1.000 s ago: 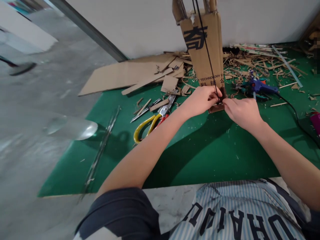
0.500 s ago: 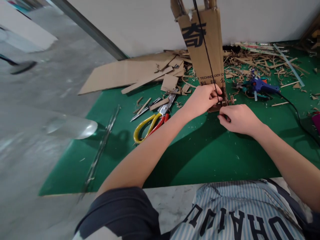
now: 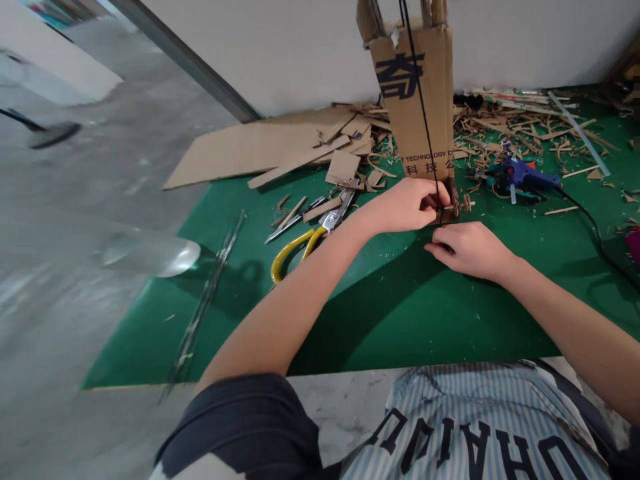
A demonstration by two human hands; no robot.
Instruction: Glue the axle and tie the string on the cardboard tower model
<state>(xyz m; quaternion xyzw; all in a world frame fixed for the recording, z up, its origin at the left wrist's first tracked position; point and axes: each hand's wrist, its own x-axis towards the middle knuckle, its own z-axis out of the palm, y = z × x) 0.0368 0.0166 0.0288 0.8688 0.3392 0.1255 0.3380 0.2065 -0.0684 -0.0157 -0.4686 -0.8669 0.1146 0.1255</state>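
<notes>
A tall cardboard structure (image 3: 420,127) with black printed characters stands upright on the green table. Down its front runs a black string (image 3: 424,113) to a small stick axle (image 3: 469,204) at the base. My left hand (image 3: 413,203) is closed at that base, thumb and fingertips pinched on the string. Just below and to the right, my right hand (image 3: 465,245) is closed too, its fingers curled around the string's lower end, which they mostly hide. Left of my forearm lie yellow-handled scissors (image 3: 287,257), partly covered by it.
Behind the structure spreads a heap of cardboard scraps (image 3: 520,123). A blue glue gun (image 3: 530,175) with a black cord lies at the right. Flat cardboard sheets (image 3: 240,150) rest at the back left. A clear bottle (image 3: 170,257) and thin clear sticks (image 3: 210,287) are at the left.
The view has shifted slightly, so the structure appears further right and lower. My right hand has moved a little down and left, away from the axle. My left hand stays at the base.
</notes>
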